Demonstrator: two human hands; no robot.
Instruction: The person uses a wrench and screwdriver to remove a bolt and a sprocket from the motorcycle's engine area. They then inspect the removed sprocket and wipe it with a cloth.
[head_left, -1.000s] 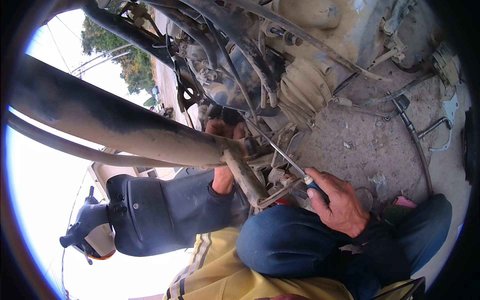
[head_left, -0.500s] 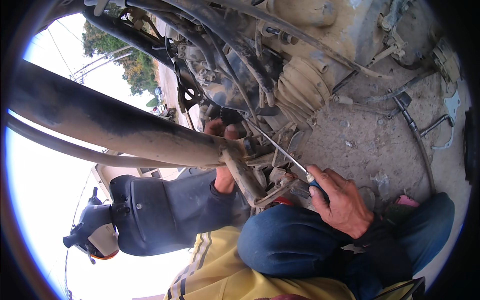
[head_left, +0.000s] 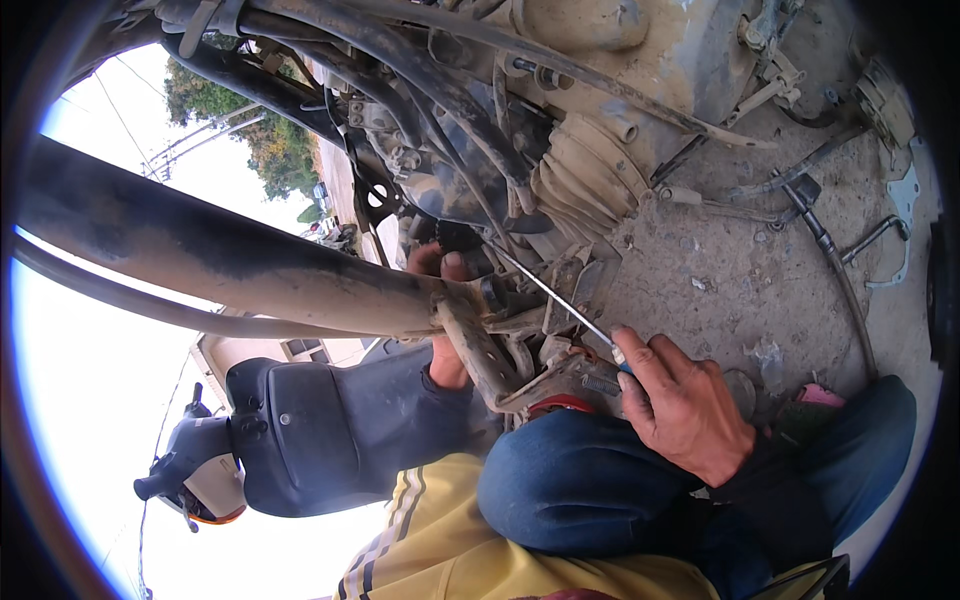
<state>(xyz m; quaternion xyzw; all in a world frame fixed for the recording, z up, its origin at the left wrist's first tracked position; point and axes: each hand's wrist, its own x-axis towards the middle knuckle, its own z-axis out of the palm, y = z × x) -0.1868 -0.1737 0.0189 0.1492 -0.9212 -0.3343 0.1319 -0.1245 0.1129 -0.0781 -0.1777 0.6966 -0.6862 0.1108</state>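
Observation:
My right hand (head_left: 690, 408) is closed round the handle of a screwdriver (head_left: 562, 300), at the right of the motorcycle frame. Its long metal shaft slants up and left, and the tip reaches a dark part (head_left: 460, 236) beneath the engine. At that same spot my left hand (head_left: 440, 262) has its thumb and fingers bent against the dark part. A thick, dusty frame tube (head_left: 240, 262) passes in front of the left hand and hides its palm. What the left fingers grip cannot be made out clearly.
A ribbed rubber boot (head_left: 592, 170) and dirty engine casing (head_left: 600, 40) lie above the hands. A bracket (head_left: 475, 355) juts near my knee. On the ground are a metal lever (head_left: 875, 248) and a pink item (head_left: 822, 396). A scooter (head_left: 300, 430) stands at the left.
The view has shifted slightly. The screwdriver's tip stays by the dark part, and my right hand keeps its hold with only a slight change in position.

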